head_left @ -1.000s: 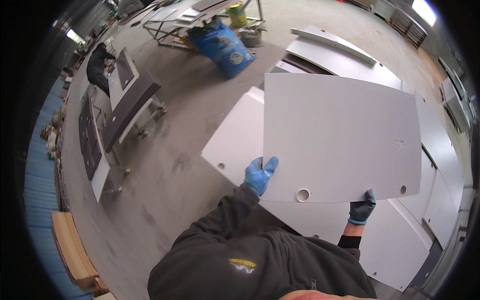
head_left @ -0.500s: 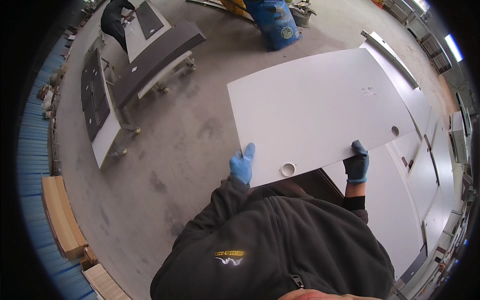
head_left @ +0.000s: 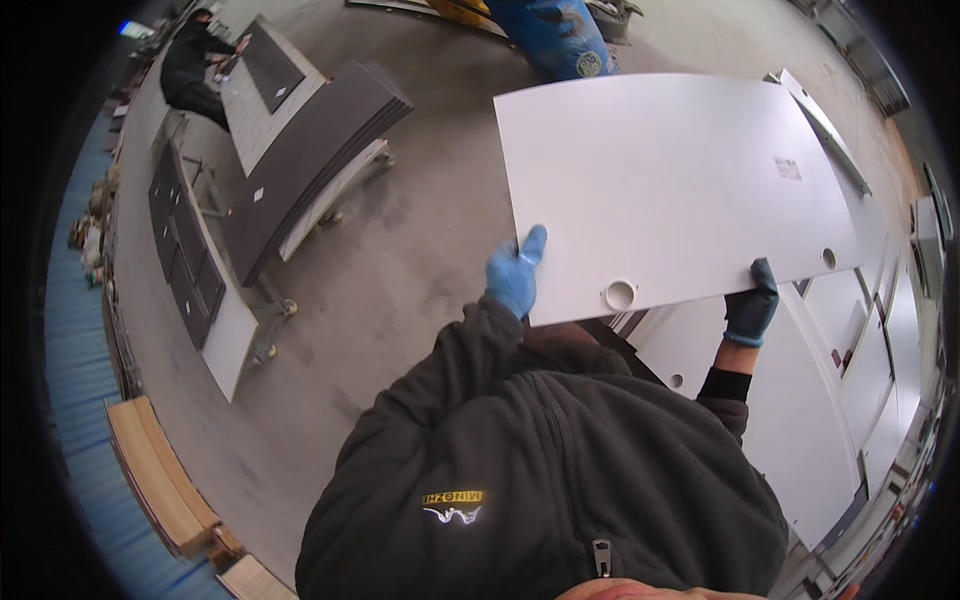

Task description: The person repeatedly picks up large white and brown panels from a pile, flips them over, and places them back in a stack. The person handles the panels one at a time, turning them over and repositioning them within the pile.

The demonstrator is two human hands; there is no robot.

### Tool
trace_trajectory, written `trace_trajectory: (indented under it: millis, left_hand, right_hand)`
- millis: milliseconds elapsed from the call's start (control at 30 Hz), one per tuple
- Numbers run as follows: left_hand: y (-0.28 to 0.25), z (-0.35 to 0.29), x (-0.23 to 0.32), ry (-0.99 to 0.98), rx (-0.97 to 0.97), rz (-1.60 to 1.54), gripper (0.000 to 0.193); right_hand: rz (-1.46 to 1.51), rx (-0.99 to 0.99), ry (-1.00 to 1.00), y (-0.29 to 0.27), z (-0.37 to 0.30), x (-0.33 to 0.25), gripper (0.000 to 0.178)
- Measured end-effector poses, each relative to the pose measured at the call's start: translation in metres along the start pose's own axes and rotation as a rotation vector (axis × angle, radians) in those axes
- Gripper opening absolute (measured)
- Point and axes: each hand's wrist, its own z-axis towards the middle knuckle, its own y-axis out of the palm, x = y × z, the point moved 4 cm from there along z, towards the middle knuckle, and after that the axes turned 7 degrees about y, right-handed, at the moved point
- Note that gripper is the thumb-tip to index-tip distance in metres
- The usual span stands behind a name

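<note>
A large white furniture panel [head_left: 660, 180] is held up in front of me, its broad face toward me. It has two round holes near its lower edge and a small label at the upper right. My left hand [head_left: 515, 275], in a light blue glove, grips the panel's left edge with the thumb over the face. Lower right, my right hand [head_left: 752, 308], in a glove with dark fingers and palm, is closed on the bottom edge, thumb on the face. The other fingers of both hands are hidden behind the panel.
More white panels [head_left: 790, 400] lie to my right, partly under the held one. At the far left, dark panels [head_left: 310, 160] are stacked on a wheeled cart, where a person [head_left: 195, 65] in dark clothes bends over. A blue drum [head_left: 555, 35] stands ahead; wood-coloured boards [head_left: 160, 475] lie lower left.
The held panel and both hands have shifted up and to the right in the picture. My grip on the panel is the same. The far person appears more upright.
</note>
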Motion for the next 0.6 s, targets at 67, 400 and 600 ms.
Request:
trace_trajectory:
  millis: [67, 400, 600]
  left_hand:
    - [0.008, 0.057, 0.03, 0.039, -0.01, 0.008, 0.044]
    - [0.073, 0.318, 0.139, 0.055, -0.207, -0.146, 0.039]
    - [0.116, 0.441, 0.172, 0.022, -0.326, -0.268, 0.037]
  right_hand:
    - [-0.006, 0.032, -0.05, 0.025, 0.042, 0.002, 0.027]
    - [0.008, 0.129, -0.19, 0.113, 0.265, -0.017, 0.024]
    - [-0.021, 0.154, -0.322, 0.189, 0.338, -0.02, 0.024]
